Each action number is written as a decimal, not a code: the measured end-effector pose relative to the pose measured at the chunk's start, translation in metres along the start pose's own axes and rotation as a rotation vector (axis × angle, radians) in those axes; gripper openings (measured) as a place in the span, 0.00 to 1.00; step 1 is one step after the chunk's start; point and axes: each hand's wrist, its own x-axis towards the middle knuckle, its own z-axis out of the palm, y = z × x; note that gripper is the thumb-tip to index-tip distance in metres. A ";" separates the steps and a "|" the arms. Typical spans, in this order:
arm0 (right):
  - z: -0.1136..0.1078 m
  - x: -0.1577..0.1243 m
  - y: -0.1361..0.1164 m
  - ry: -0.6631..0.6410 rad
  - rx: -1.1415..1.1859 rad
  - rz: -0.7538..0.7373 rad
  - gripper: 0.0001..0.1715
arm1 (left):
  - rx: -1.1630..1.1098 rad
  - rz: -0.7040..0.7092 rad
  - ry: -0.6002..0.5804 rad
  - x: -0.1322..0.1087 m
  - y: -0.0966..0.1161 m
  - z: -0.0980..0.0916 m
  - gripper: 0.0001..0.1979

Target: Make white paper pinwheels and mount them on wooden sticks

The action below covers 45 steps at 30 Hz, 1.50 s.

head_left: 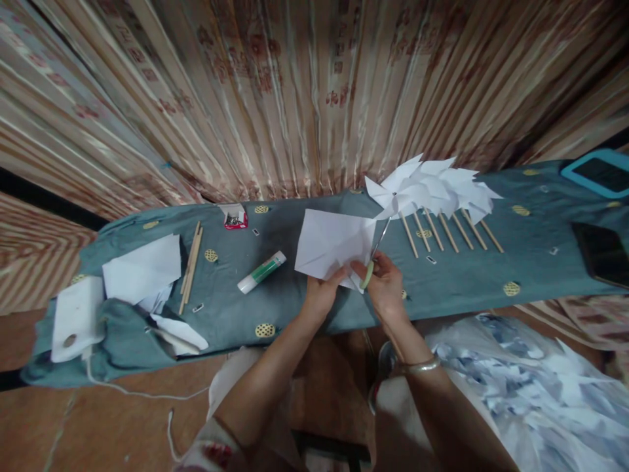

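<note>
My left hand (322, 292) pinches the lower edge of a white paper sheet (334, 239), which shows faint fold lines. In my right hand (386, 285) are scissors (369, 272) with pale green handles, their blades pointing up along the sheet's right side. Whether the blades touch the paper cannot be made out. Several white paper pinwheels (427, 187) on wooden sticks (447, 233) lie overlapping just beyond my right hand. To the left of the sheet rests a green and white glue stick (263, 272).
A small red box of pins (236, 219), loose wooden sticks (191, 269), stacked paper (145, 265) and a white power strip (76, 321) occupy the left. On the right lie a dark phone (599, 252) and a blue-framed device (602, 172). Below stands a bag of paper scraps (535, 387).
</note>
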 end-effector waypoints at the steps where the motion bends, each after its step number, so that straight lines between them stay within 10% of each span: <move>1: 0.000 0.001 0.000 0.003 0.012 0.008 0.27 | 0.004 0.011 0.033 0.003 0.000 -0.003 0.19; 10: 0.007 0.003 0.001 -0.160 -0.072 0.012 0.22 | 0.005 0.126 0.048 0.022 0.012 -0.018 0.17; 24: -0.016 -0.032 -0.008 -0.762 -0.366 0.256 0.21 | -0.097 0.258 0.175 0.047 0.044 -0.049 0.17; 45: -0.012 -0.041 -0.007 -0.740 -0.355 0.278 0.20 | -0.026 0.194 0.103 0.024 0.034 -0.040 0.10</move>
